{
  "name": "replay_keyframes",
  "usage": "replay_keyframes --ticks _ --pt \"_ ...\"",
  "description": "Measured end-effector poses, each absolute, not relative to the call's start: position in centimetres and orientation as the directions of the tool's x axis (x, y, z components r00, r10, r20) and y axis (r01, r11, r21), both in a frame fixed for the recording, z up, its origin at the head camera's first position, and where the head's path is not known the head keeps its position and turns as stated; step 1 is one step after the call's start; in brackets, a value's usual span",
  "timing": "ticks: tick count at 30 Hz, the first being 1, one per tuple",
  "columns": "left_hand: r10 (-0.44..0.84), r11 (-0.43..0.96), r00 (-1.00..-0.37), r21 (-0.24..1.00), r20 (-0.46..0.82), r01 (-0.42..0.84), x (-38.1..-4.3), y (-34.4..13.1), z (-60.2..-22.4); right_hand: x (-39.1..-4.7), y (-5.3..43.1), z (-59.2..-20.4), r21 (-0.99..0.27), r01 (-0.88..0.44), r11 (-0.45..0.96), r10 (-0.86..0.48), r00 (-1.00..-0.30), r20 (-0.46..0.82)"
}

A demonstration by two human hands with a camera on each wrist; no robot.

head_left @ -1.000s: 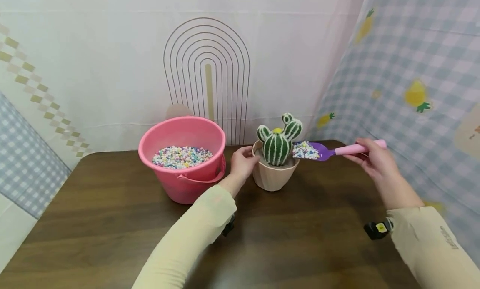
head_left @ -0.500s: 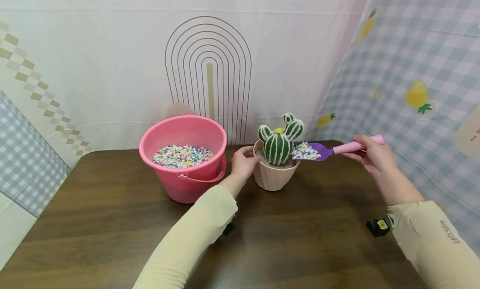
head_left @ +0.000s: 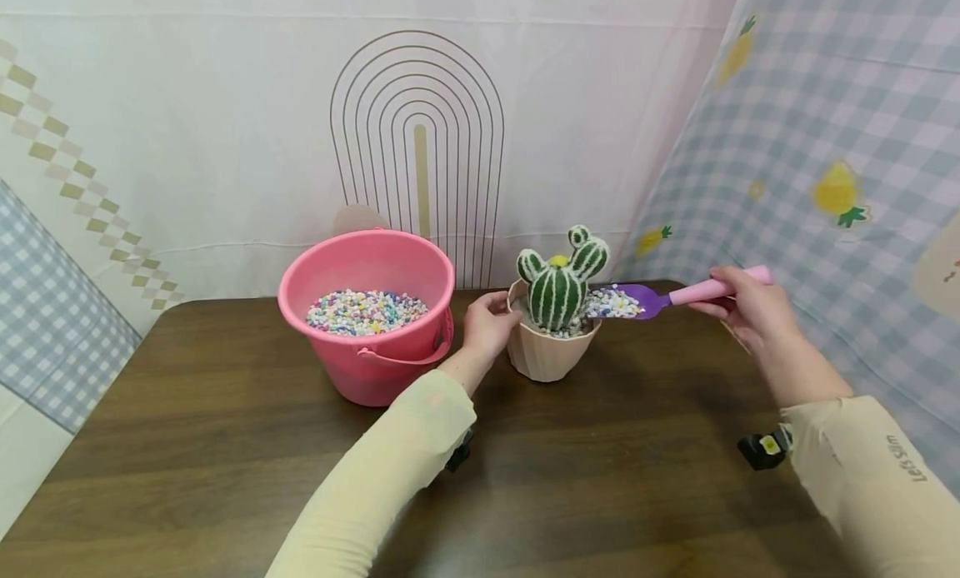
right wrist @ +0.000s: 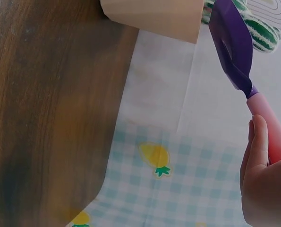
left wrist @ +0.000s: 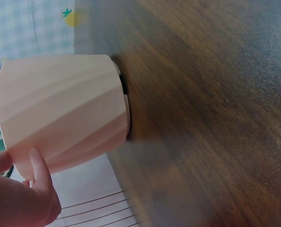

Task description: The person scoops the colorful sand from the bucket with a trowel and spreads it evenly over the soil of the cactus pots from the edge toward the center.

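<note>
A beige fluted pot (head_left: 547,360) holds a green-and-white striped cactus (head_left: 557,298) with a small yellow top. My left hand (head_left: 487,328) pinches the pot's rim from the left; in the left wrist view its fingertip lies against the pot's wall (left wrist: 64,109). On the other side, my right hand (head_left: 761,316) grips the pink handle of a small trowel (head_left: 652,301). Multicolored pebbles (head_left: 613,303) lie on the trowel's purple blade, whose tip reaches over the rim beside the cactus. Some pebbles also lie in the pot around the cactus's base. The right wrist view shows the blade's underside (right wrist: 230,42).
A pink bucket (head_left: 367,376), partly filled with similar pebbles, stands left of the pot, its handle hanging down in front. Both stand near the back of a dark wooden table (head_left: 585,478). Printed cloth (head_left: 262,145) hangs behind, and checked cloth (head_left: 795,128) on the right.
Pebbles have slid from the trowel blade into the pot, showing now at the cactus's front right. Fewer lie on the blade. The left hand keeps its place on the rim.
</note>
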State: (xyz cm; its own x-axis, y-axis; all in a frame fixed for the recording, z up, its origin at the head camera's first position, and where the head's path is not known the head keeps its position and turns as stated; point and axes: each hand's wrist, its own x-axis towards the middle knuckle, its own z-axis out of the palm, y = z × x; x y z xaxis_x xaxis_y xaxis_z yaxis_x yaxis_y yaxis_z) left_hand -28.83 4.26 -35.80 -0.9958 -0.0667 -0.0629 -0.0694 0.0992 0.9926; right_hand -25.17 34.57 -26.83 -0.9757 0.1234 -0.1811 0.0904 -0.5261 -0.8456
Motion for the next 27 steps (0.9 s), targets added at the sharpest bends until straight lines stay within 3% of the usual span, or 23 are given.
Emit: replay_keyframes --ticks 11,21,27 --pt "-0.065 0.097 -0.996 0.993 -0.064 -0.07 -28.7 4.3 -35.8 -25.3 34.5 -26.1 -0.925 0.106 -0.366 0.071 -0.987 -0.142" --pt "-0.066 0.11 -0.995 0.99 -0.076 -0.083 -28.8 4.1 -35.7 -25.7 33.8 -24.7 -0.98 0.088 -0.177 0.17 -0.978 -0.118" --pt "-0.061 0.098 -0.995 0.992 -0.074 -0.08 -28.8 4.2 -35.8 -25.9 33.2 -24.0 -0.981 0.059 -0.185 0.202 -0.975 -0.097"
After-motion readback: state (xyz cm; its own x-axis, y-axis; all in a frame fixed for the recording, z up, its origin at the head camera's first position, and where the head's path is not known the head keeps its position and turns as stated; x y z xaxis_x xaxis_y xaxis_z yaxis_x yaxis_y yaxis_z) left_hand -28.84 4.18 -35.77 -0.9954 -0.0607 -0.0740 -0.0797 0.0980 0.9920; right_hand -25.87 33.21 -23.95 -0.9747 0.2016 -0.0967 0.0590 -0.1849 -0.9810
